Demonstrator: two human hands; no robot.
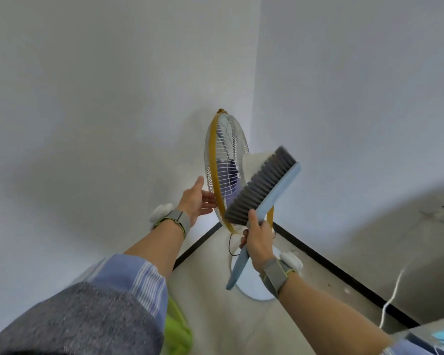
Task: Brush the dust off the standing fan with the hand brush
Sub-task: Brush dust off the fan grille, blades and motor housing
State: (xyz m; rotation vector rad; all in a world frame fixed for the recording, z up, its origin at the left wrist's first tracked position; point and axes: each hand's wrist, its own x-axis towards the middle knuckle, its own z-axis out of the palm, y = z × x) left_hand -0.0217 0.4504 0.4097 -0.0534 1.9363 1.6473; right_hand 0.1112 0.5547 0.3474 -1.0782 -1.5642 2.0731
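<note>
You face a corner where two pale walls (87,98) meet, with a pale floor (210,298) below, edged by a black strip (318,254) along the foot of each wall.

The standing fan (223,160) is right in that corner, seen nearly edge-on. It has a white wire cage with a yellow rim (212,160), blue blades inside, and a round white base (251,288) on the floor.

The hand brush (274,193) is raised in front of the lower right part of the fan and slants up to the right. Its grey bristles (259,185) face up and left towards the cage. You cannot tell from here whether the bristles touch the wire.

Your right grip (258,242) is closed round the light-blue handle just below the bristles, and the handle's end sticks out beneath the fist, over the base. Your left grip (196,201) is open and holds nothing. Its fingers are straight and reach to the yellow rim at the cage's lower left, though actual contact is unclear.

A striped blue sleeve (128,275) covers your left upper arm. A grey band sits on each wrist (180,221) (274,275). Something bright green (177,326) lies low by your left side. A white cable (392,298) trails on the floor to the right, and a thin black cord (230,245) hangs under the cage.
</note>
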